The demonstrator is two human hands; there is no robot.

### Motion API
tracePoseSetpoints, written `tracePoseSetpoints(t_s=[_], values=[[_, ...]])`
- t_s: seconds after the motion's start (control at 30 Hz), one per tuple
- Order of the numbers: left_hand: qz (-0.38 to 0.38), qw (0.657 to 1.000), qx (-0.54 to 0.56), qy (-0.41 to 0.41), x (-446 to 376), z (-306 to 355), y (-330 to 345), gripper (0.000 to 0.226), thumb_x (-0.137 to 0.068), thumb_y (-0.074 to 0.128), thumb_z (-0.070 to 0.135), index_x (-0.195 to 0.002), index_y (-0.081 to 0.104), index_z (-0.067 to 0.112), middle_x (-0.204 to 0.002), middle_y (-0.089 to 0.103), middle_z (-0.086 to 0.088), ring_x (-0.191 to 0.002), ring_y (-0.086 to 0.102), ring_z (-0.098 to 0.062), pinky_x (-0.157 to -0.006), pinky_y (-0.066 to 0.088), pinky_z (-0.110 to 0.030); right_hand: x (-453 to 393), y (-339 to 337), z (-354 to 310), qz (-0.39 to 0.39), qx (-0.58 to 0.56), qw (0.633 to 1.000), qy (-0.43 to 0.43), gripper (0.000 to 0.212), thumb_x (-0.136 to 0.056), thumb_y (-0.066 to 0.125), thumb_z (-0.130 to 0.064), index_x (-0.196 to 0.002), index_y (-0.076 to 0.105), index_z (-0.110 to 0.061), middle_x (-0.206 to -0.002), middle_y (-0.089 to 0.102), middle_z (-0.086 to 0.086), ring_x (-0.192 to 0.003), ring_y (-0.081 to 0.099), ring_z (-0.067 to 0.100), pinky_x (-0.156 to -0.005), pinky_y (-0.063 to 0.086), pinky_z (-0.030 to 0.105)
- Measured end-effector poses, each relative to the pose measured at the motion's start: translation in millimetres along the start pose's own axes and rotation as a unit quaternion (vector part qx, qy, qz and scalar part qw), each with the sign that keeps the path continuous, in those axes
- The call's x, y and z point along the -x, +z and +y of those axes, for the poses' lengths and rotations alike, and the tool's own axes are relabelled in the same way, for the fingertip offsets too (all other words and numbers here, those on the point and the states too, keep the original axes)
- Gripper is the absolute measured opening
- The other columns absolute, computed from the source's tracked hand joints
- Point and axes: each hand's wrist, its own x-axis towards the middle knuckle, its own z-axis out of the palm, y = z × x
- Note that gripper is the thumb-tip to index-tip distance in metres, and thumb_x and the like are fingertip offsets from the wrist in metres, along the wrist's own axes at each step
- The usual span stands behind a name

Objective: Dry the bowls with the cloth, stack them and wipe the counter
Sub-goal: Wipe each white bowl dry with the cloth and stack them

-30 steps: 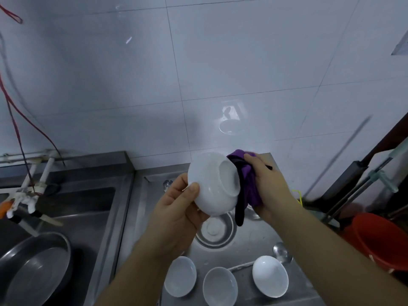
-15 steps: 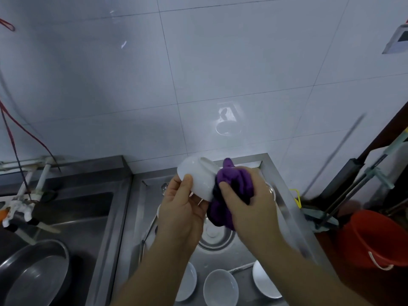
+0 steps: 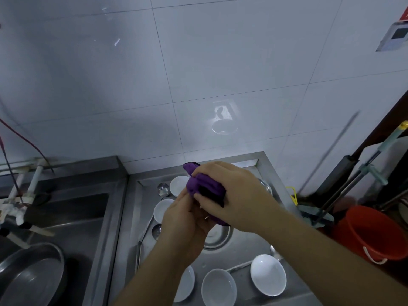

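Observation:
My right hand point(image 3: 234, 195) grips a bunched purple cloth point(image 3: 204, 186) and presses it down against my left hand point(image 3: 183, 219). My left hand curls up from below around the white bowl, which the cloth and both hands hide almost entirely. They are above the steel drainboard point(image 3: 247, 246). Two white bowls point(image 3: 179, 184) point(image 3: 163, 209) lie behind my hands. Three more white bowls point(image 3: 186, 283) point(image 3: 218, 286) point(image 3: 268, 274) lie open side up in a row near the front edge.
A steel bowl point(image 3: 217, 238) sits under my hands, with ladles point(image 3: 163, 189) beside the far bowls. A sink with a steel pan point(image 3: 28, 274) and a tap point(image 3: 19, 208) lies at left. A red bucket point(image 3: 373, 235) and mop handles point(image 3: 353, 184) stand at right.
The bowl was in plain view in my left hand. My right hand has brought the cloth over it, and both hands have closed around it and dropped lower.

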Motion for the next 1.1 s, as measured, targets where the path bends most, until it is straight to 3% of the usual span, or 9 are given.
tracePoseSetpoints(t_s=[0.17, 0.3, 0.37, 0.5, 0.7, 0.8, 0.93, 1.1], values=[[-0.020, 1.000, 0.004, -0.023, -0.7, -3.1, -4.8, 0.034, -0.092, 0.061, 0.022, -0.121, 0.076, 0.011, -0.122, 0.073, -0.026, -0.104, 0.076, -0.037, -0.083, 0.064, -0.048, -20.6, -4.2, 8.4, 0.000, -0.053, 0.992, 0.115, 0.019, -0.088, 0.070, -0.044, -0.105, 0.063, -0.038, -0.090, 0.070, -0.017, -0.085, 0.064, 0.004, -0.076, 0.053, 0.021], [-0.010, 0.999, 0.024, -0.033, 0.8, -4.8, -7.2, 0.039, -0.091, 0.062, 0.023, -0.126, 0.070, 0.006, -0.127, 0.071, -0.026, -0.106, 0.074, -0.038, -0.081, 0.064, -0.049, -32.2, -6.9, 35.5, 0.051, -0.186, 0.943, 0.270, 0.009, -0.086, 0.076, -0.038, -0.094, 0.071, -0.036, -0.088, 0.073, -0.017, -0.083, 0.067, -0.001, -0.066, 0.048, 0.007], [-0.011, 0.999, 0.030, -0.028, 1.3, -4.2, -6.5, 0.040, -0.092, 0.061, 0.024, -0.126, 0.068, 0.005, -0.127, 0.071, -0.026, -0.106, 0.074, -0.038, -0.081, 0.064, -0.048, -29.3, -3.0, 44.3, 0.087, -0.291, 0.900, 0.313, 0.009, -0.085, 0.077, -0.033, -0.094, 0.075, -0.032, -0.090, 0.076, -0.010, -0.085, 0.072, 0.006, -0.073, 0.055, 0.017], [0.010, 0.997, 0.070, -0.032, 0.6, -7.6, -6.4, 0.040, -0.092, 0.061, 0.022, -0.128, 0.067, 0.008, -0.128, 0.073, -0.022, -0.108, 0.075, -0.036, -0.082, 0.065, -0.049, -18.0, 13.2, 47.6, 0.132, -0.361, 0.860, 0.335, 0.022, -0.080, 0.075, -0.041, -0.100, 0.076, -0.030, -0.097, 0.078, -0.002, -0.098, 0.075, 0.025, -0.092, 0.061, 0.047], [0.026, 0.996, 0.079, -0.036, 0.2, -15.8, -7.1, 0.051, -0.094, 0.058, 0.024, -0.141, 0.058, 0.006, -0.134, 0.070, -0.022, -0.123, 0.069, -0.040, -0.101, 0.055, -0.060, 3.4, 21.4, 51.2, 0.184, -0.421, 0.813, 0.357, 0.030, -0.081, 0.079, -0.039, -0.108, 0.076, -0.025, -0.106, 0.078, 0.004, -0.103, 0.075, 0.027, -0.087, 0.060, 0.039], [0.038, 0.994, 0.099, -0.032, -4.3, -14.3, -7.3, 0.054, -0.094, 0.057, 0.026, -0.144, 0.056, 0.005, -0.135, 0.069, -0.023, -0.124, 0.068, -0.041, -0.099, 0.058, -0.056, 15.3, 16.9, 49.4, 0.158, -0.418, 0.828, 0.338, 0.025, -0.082, 0.082, -0.032, -0.106, 0.075, -0.029, -0.103, 0.077, 0.003, -0.097, 0.075, 0.023, -0.081, 0.060, 0.034], [0.043, 0.993, 0.109, -0.027, -10.5, -10.5, -14.2, 0.054, -0.096, 0.055, 0.028, -0.146, 0.053, 0.005, -0.136, 0.068, -0.024, -0.125, 0.067, -0.042, -0.090, 0.063, -0.052, 30.1, 13.5, 45.6, 0.090, -0.310, 0.904, 0.279, 0.024, -0.090, 0.080, -0.017, -0.105, 0.074, -0.034, -0.095, 0.075, -0.010, -0.089, 0.071, 0.008, -0.075, 0.053, 0.016], [0.042, 0.995, 0.089, -0.019, -11.7, -10.2, -19.2, 0.052, -0.096, 0.056, 0.030, -0.144, 0.055, 0.010, -0.135, 0.070, -0.021, -0.121, 0.069, -0.041, -0.089, 0.063, -0.054, 36.3, 8.0, 33.9, 0.062, -0.249, 0.937, 0.236, 0.027, -0.092, 0.077, -0.017, -0.111, 0.071, -0.035, -0.101, 0.073, -0.012, -0.095, 0.070, 0.011, -0.079, 0.054, 0.018]])
